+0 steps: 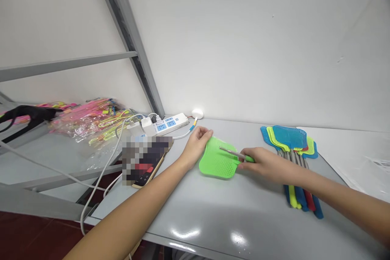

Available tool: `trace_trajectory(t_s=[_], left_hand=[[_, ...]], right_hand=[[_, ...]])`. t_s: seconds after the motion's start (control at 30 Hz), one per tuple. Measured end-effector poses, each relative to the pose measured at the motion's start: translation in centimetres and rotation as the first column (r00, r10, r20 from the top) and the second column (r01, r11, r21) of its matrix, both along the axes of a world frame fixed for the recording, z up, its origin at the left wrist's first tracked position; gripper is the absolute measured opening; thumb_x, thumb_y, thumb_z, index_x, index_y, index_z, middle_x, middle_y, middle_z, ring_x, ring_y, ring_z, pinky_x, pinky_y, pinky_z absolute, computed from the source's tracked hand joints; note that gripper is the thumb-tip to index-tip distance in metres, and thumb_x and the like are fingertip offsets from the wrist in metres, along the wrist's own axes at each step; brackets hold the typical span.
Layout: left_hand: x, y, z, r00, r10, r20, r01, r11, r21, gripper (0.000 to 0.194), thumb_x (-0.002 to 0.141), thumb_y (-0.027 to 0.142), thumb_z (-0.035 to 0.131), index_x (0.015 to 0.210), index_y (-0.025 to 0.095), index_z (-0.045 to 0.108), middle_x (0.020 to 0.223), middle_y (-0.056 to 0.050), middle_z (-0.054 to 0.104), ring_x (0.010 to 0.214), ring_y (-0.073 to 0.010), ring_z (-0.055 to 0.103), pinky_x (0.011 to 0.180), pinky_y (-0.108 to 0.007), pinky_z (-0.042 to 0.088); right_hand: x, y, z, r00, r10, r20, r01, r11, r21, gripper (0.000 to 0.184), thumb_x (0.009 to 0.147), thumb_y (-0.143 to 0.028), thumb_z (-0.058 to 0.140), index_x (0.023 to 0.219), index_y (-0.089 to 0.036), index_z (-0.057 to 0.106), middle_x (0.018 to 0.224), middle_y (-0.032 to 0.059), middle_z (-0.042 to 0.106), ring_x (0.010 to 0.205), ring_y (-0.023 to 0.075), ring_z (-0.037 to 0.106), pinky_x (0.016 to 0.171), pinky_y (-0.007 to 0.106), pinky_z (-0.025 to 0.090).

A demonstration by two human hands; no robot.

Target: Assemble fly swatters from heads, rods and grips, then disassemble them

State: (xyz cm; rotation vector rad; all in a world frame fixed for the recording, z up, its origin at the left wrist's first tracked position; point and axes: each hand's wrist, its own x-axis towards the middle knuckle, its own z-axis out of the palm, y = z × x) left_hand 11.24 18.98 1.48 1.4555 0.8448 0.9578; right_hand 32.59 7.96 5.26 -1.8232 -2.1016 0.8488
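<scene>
A bright green mesh fly swatter head (217, 160) lies tilted over the grey table in front of me. My left hand (196, 144) is closed on its upper left edge, thumb and fingers together. At its right side, my right hand (258, 162) is closed round a metal rod with a green grip (233, 153). The rod points left across the face of the head. The green neck of the head meets the fingers of my right hand, which hide whether rod and neck are joined. Beneath my right forearm lies a pile of fly swatters (289, 140) in blue, yellow and red.
A phone (155, 160), partly blurred out, lies left of my left hand. Behind it are a white power strip (170, 124) with plugs and cables and a round white device (197, 113). Bagged colourful items (91, 120) fill the left shelf. White plastic sheeting (359, 154) covers the right side.
</scene>
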Motion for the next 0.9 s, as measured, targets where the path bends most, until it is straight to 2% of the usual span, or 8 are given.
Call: trace_trajectory(t_s=[0.1,0.2,0.27,0.33,0.47,0.63,0.77,0.9], left_hand=[[0.0,-1.0,0.3,0.977,-0.212,0.028,0.214,0.971,-0.11,0.038,0.085,0.052,0.061,0.097,0.016,0.063,0.088,-0.006,0.067,0.079,-0.0179,0.063,0.072,-0.03,0.049],[0.2,-2.3,0.4,0.864,-0.492,0.109,0.503,0.826,-0.253,0.042,0.082,0.047,0.069,0.108,0.014,0.067,0.101,-0.013,0.07,0.088,-0.0232,0.067,0.077,-0.035,0.052],[0.3,-2.9,0.3,0.8,-0.578,0.162,0.597,0.739,-0.313,0.044,0.083,0.046,0.069,0.111,0.013,0.067,0.1,-0.015,0.071,0.081,-0.0237,0.069,0.071,-0.037,0.054],[0.3,-2.9,0.3,0.811,-0.558,0.174,0.582,0.743,-0.332,0.044,0.084,0.046,0.067,0.113,0.013,0.067,0.098,-0.016,0.071,0.076,-0.0235,0.069,0.065,-0.037,0.055],[-0.2,-1.7,0.4,0.882,-0.444,0.157,0.47,0.817,-0.333,0.042,0.086,0.043,0.066,0.116,0.015,0.066,0.105,-0.015,0.071,0.082,-0.0235,0.069,0.069,-0.036,0.057],[-0.8,-0.3,0.3,0.914,-0.386,0.125,0.406,0.866,-0.292,0.04,0.086,0.046,0.065,0.109,0.013,0.068,0.102,-0.014,0.072,0.076,-0.0207,0.068,0.066,-0.033,0.055],[-0.9,-0.1,0.0,0.923,-0.367,0.117,0.385,0.874,-0.294,0.039,0.085,0.044,0.067,0.109,0.014,0.068,0.103,-0.013,0.072,0.077,-0.0203,0.068,0.067,-0.032,0.055],[-0.8,-0.3,-0.1,0.925,-0.366,0.104,0.38,0.873,-0.307,0.036,0.084,0.042,0.068,0.108,0.015,0.069,0.105,-0.013,0.072,0.079,-0.0211,0.068,0.07,-0.033,0.054]], right_hand=[[1.1,-0.6,1.2,0.996,-0.088,-0.014,0.088,0.995,0.041,0.035,0.089,-0.055,0.05,0.082,-0.021,0.057,0.067,-0.0024,0.052,0.06,0.014,0.047,0.053,0.026,0.034],[1.6,-1.6,1.8,0.992,-0.116,-0.039,0.119,0.989,0.089,0.034,0.09,-0.055,0.05,0.082,-0.022,0.057,0.066,-0.0035,0.05,0.059,0.0135,0.045,0.053,0.026,0.033],[1.8,-2.3,1.9,0.992,-0.108,-0.057,0.115,0.986,0.12,0.035,0.091,-0.057,0.047,0.084,-0.023,0.057,0.066,-0.0036,0.051,0.059,0.0134,0.045,0.052,0.026,0.032],[2.1,-2.9,1.6,0.992,-0.117,-0.04,0.122,0.978,0.166,0.036,0.093,-0.058,0.044,0.088,-0.025,0.058,0.066,-0.0035,0.053,0.058,0.0137,0.046,0.052,0.026,0.032],[3.9,-3.4,0.3,0.961,-0.226,0.16,0.16,0.925,0.345,0.041,0.096,-0.059,0.035,0.095,-0.024,0.057,0.055,-0.0041,0.051,0.052,0.0157,0.047,0.051,0.028,0.029],[6.1,-2.9,-1.4,0.927,-0.169,0.334,-0.06,0.813,0.579,0.043,0.101,-0.05,0.029,0.086,-0.021,0.057,0.066,0.0003,0.061,0.059,0.0159,0.054,0.054,0.028,0.028],[6.1,-3.0,-2.0,0.905,-0.155,0.395,-0.143,0.765,0.628,0.042,0.101,-0.048,0.033,0.083,-0.021,0.058,0.065,-0.0003,0.06,0.058,0.0143,0.053,0.053,0.028,0.023],[5.6,-3.3,-2.0,0.883,-0.16,0.442,-0.174,0.762,0.623,0.044,0.101,-0.048,0.033,0.078,-0.02,0.058,0.062,-0.0005,0.057,0.054,0.0127,0.049,0.051,0.028,0.019]])
